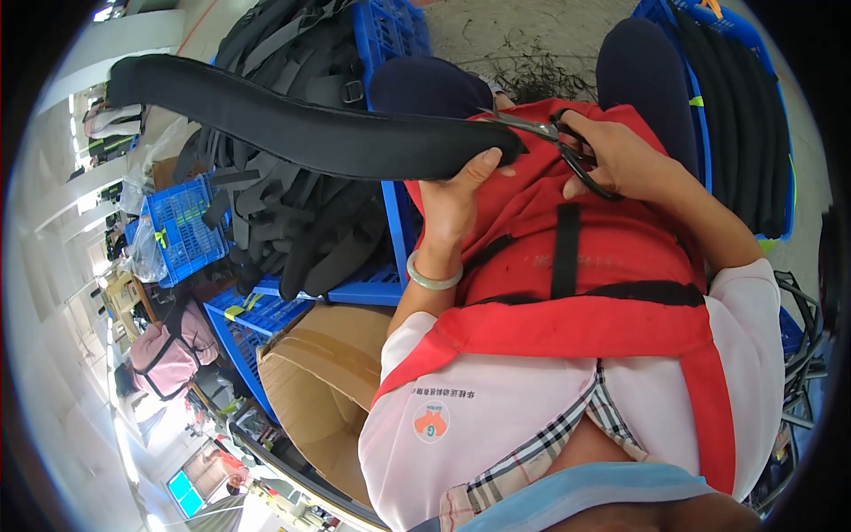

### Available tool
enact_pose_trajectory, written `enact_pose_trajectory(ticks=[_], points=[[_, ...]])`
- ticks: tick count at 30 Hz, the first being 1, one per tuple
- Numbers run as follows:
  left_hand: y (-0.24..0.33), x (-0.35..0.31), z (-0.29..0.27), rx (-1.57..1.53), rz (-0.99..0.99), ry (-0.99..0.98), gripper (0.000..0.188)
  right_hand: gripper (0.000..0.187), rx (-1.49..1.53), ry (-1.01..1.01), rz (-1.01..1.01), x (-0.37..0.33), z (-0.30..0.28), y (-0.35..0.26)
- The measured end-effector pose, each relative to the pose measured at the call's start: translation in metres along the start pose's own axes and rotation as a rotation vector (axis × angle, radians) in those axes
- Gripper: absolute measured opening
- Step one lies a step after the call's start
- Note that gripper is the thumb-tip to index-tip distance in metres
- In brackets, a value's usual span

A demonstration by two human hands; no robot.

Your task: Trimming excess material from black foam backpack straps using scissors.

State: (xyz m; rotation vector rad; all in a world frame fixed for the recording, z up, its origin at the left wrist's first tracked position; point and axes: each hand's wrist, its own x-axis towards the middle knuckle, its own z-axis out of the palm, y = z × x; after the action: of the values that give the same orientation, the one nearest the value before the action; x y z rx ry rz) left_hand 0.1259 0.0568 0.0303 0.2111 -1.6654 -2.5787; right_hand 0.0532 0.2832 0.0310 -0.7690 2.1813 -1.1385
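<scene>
A long, curved black padded strap [301, 133] reaches from the far left to the middle, above my lap. My left hand [461, 191] is closed round its right end, thumb on top. Just right of that end, my right hand [620, 155] has its fingers in the dark handles of a pair of scissors [545, 130]. The scissor blades are parted and point left, lying near the strap's edge; whether they touch it I cannot tell. Under both hands is my red apron [523, 230].
On my left, a large heap of black straps [292, 204] fills blue plastic crates [399, 239]. An opened cardboard box [328, 390] stands nearer. At the right, a blue crate [705, 133] holds several black padded strips [740, 115]. Dark clippings [541, 75] lie on the floor ahead.
</scene>
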Motion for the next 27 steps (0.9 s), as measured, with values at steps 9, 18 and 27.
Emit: enact_pose_trajectory(ticks=[9,18,27], points=[[-0.002,0.013,-0.01,-0.068,-0.036,-0.108,0.015,0.079,0.08,-0.092,0.091,-0.004,-0.004,-0.004],[-0.003,0.013,-0.01,-0.082,-0.053,-0.116,0.02,0.087,0.072,-0.169,0.065,0.005,-0.001,-0.007],[-0.008,0.012,-0.016,-0.064,-0.069,-0.141,0.02,0.083,-0.003,-0.122,-0.005,0.003,0.003,-0.004]])
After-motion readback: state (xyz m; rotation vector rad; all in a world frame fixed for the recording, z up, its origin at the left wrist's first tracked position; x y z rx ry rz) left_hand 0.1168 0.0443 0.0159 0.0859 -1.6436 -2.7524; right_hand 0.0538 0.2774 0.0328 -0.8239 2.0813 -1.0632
